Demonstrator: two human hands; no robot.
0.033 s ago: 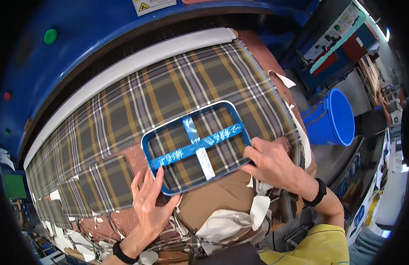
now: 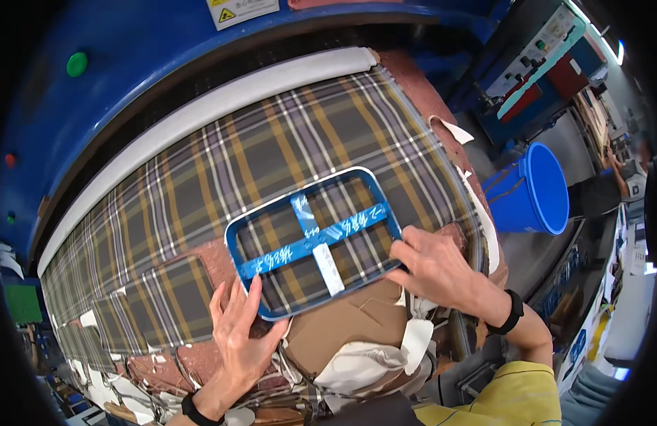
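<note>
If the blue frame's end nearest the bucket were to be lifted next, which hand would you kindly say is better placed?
Probably the right hand: it curls at the lower corner of the frame nearer the bucket, while the left hand is at the other lower corner.

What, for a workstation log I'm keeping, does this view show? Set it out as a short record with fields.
Item in hand: blue frame, rounded rectangle with crossed bars and a pale label
Left hand: fingers of the left hand at the frame's lower-left corner
Right hand: right hand gripping the frame near its lower-right corner
Under frame: mostly plaid fabric
Nearest the person: brown sheet, white scraps
Far edge: long white roll, then blue machine
Off to the right: blue bucket
</note>
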